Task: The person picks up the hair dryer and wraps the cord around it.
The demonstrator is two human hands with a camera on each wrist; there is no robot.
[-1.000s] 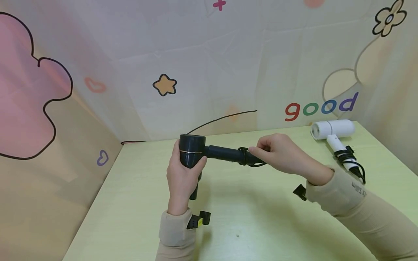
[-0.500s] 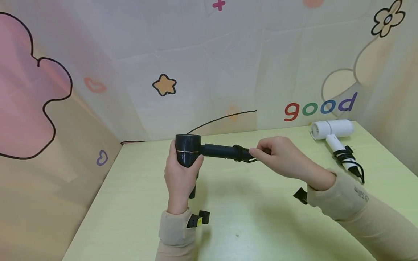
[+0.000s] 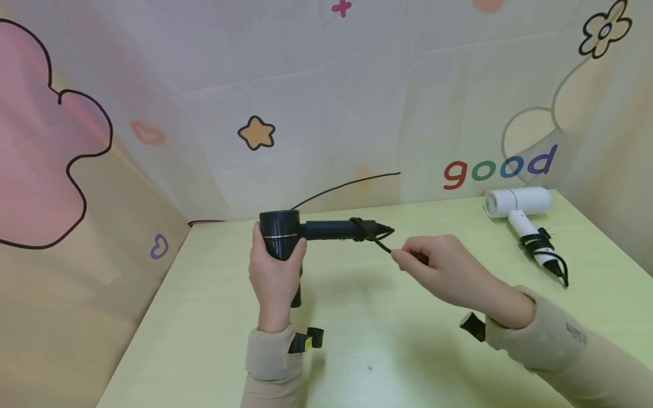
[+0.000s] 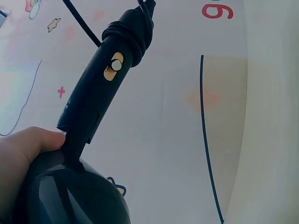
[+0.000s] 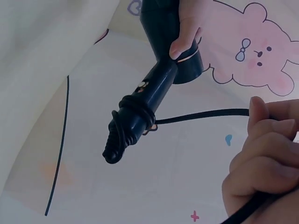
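A dark hair dryer [image 3: 279,229] is held above the table, its handle [image 3: 331,230] pointing right. My left hand [image 3: 275,277] grips its barrel, the thumb near the handle joint. Around the handle's end a black cord [image 5: 201,115] is wound in several loops. In the head view my right hand [image 3: 441,272] pinches a stretch of that cord, pulled taut from the handle. The right wrist view shows the fingers of the right hand [image 5: 266,154] curled on the cord, with more cord running below them. A switch [image 4: 114,65] shows on the handle in the left wrist view.
A white hair dryer [image 3: 522,202] lies at the table's back right, its own black cord [image 3: 539,242] wrapped round its handle. The pale green table [image 3: 204,317] meets a printed cloth backdrop [image 3: 326,113] at the back and left.
The dark hair dryer and my left hand have shifted left, and its handle has levelled. My right hand has moved down and away from the handle, drawing out a length of cord.
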